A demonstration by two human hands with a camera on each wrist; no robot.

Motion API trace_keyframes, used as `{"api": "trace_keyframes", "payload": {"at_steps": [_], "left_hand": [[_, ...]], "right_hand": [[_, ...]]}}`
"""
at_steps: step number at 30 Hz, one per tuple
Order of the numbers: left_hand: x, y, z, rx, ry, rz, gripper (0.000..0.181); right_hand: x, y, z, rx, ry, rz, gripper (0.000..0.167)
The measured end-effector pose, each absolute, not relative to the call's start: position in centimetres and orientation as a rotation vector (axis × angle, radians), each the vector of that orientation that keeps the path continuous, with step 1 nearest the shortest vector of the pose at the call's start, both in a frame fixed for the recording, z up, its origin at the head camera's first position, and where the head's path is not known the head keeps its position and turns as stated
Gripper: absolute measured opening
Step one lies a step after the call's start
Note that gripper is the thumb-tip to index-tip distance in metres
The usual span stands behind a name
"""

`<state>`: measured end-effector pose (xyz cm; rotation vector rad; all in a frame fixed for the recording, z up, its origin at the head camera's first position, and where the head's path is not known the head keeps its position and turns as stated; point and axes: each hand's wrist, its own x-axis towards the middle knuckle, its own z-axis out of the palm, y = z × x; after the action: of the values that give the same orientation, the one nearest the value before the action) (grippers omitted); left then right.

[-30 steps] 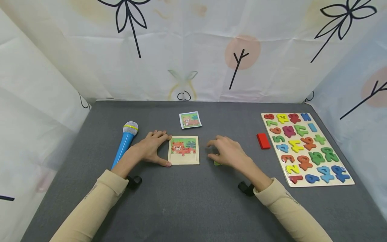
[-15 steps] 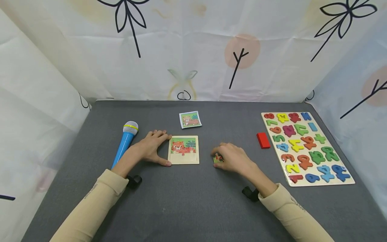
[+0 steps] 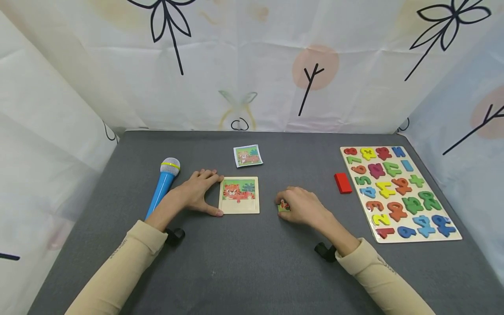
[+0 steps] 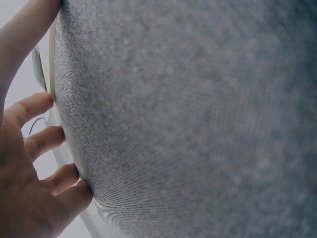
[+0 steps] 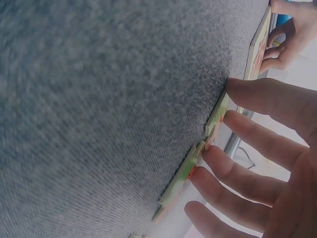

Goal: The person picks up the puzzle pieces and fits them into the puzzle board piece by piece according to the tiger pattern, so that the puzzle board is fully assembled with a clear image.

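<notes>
Two bare hands are at work over a gray surface (image 3: 236,267). At left, a blue toy microphone (image 3: 160,191) lies near the left hand (image 3: 198,192), thumb and fingers spread apart along the left edge of a shallow picture tray (image 3: 238,208) showing a red tiger. Just beyond sits a small picture card (image 3: 248,156). Right of the tray, the right hand (image 3: 301,204) has its grip curled round a small puzzle piece (image 3: 283,206); how firmly cannot be told. The piece looks light, stiff and thin, perhaps slick on its printed face, and best held by opposite edges. Under the other fingers, a second piece (image 5: 179,177) lies flat. Farther right: a red block (image 3: 343,183) and a number board (image 3: 414,191).
</notes>
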<state>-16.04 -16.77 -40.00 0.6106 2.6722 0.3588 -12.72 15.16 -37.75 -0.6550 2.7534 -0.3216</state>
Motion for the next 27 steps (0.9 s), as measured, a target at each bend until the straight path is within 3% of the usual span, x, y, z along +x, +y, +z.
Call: {"api": "trace_keyframes", "payload": {"at_steps": [27], "left_hand": [[-16.0, -16.7, -39.8, 0.623, 2.671, 0.360, 0.105]], "right_hand": [[-13.2, 11.9, -36.4, -0.751, 2.792, -0.468, 0.021]]}}
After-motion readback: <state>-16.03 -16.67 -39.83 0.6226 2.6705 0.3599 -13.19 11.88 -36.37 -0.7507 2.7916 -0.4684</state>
